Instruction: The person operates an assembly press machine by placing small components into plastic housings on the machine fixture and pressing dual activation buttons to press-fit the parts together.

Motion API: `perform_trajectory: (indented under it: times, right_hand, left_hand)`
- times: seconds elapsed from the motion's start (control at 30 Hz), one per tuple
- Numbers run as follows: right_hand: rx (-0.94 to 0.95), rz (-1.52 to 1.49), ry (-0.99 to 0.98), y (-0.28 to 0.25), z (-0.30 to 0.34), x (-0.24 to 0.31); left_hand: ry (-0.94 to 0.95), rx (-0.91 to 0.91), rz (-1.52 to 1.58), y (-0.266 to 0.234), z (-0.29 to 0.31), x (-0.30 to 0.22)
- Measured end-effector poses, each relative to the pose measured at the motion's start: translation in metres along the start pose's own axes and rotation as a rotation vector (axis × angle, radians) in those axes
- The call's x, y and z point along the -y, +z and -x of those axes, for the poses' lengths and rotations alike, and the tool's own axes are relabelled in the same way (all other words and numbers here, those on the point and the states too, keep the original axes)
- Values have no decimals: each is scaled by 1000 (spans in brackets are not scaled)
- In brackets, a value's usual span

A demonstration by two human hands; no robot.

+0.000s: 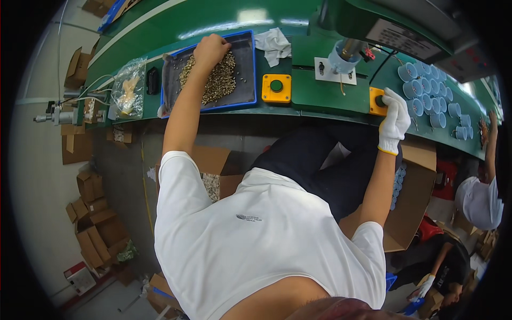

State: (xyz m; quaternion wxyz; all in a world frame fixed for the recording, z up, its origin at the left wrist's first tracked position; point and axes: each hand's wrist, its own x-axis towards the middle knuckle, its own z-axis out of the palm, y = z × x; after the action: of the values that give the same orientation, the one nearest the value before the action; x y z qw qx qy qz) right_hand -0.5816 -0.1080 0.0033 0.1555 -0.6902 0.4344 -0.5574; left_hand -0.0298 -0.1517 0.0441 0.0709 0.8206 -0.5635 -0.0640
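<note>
My bare left hand (212,49) is over the far part of a blue-rimmed tray (258,69). Its fingers are bent together at the upper edge of a heap of small brass-coloured parts (218,82); whatever they pinch is hidden. On the right, my right hand (396,114) wears a white knitted glove. Its closed fingers touch or nearly touch the dark button of a yellow push-button box (376,102). Between my hands, a light-blue cup-shaped part (343,57) sits under the spindle of a green press (392,33), over a white plate (322,69).
Another yellow button box (277,88) and a white cloth (273,46) lie beside the tray. Several light-blue cups (426,88) stand at right. A plastic bag (128,90) lies at left. Cardboard boxes (413,197) stand below the bench; other people work at far right.
</note>
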Motion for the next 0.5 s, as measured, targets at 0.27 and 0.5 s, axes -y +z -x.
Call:
perform_trajectory:
  times: [0.27, 0.5]
  right_hand:
    - [4, -25, 4, -6, -2, -2]
    - [23, -39, 10, -6, -5, 3]
  left_hand:
    - [-28, -5, -6, 7, -15, -1]
    - [-36, -30, 2, 9, -16, -1]
